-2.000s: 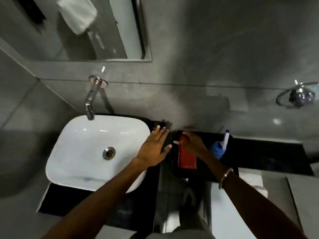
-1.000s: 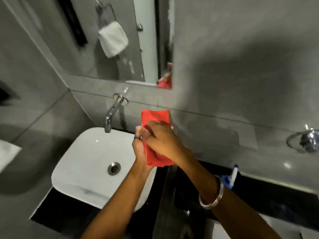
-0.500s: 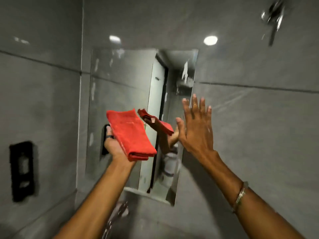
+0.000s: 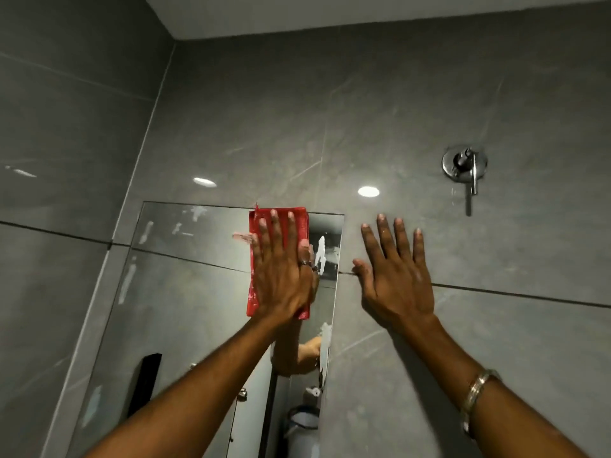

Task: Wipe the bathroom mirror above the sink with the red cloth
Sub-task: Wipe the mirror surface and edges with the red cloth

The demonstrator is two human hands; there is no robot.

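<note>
The left hand [image 4: 281, 276], fingers spread flat, presses the folded red cloth [image 4: 279, 233] against the mirror [image 4: 185, 292] at its top right corner, while the right hand [image 4: 395, 276], open and empty, is spread against the wall [image 4: 429, 110], likely for balance.

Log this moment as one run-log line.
left hand: pressing red cloth on mirror | right hand: flat, wall

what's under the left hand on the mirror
The folded red cloth, pressed flat by the left hand against the mirror near its top edge. The glass beneath the cloth is covered.
</note>
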